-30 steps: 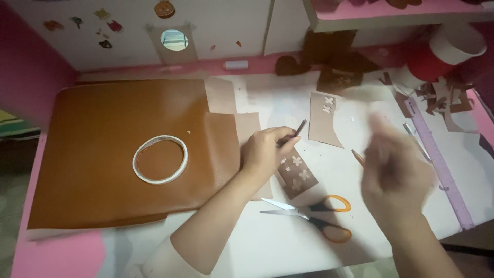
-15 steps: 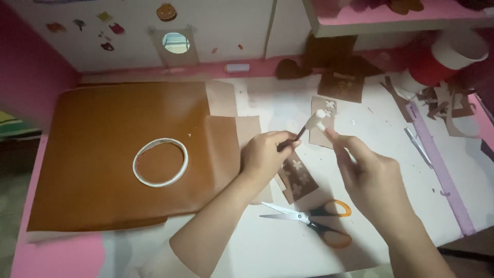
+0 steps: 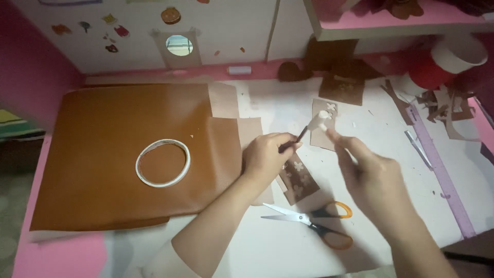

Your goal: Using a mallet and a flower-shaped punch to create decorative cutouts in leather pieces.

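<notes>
Head view. The left hand [image 3: 267, 157], forearm reaching up from the lower edge, is curled shut around a thin dark stick [image 3: 294, 140] that slants up to the right above the counter [image 3: 381, 134]. A small white piece [image 3: 320, 119] sits at the stick's upper tip. The right hand [image 3: 373, 175], slightly blurred, extends its fingertips [image 3: 333, 136] toward that piece; whether they pinch it cannot be told. Beneath lie a brown flowered strip [image 3: 300, 177], orange-handled scissors [image 3: 314, 221], a brown sheet [image 3: 113, 149] and a white tape ring [image 3: 162, 162].

A white tabletop [image 3: 391, 139] carries a broad brown leather sheet [image 3: 103, 170] toward its left edge, orange-handled scissors [image 3: 314, 224] near its front edge.
</notes>
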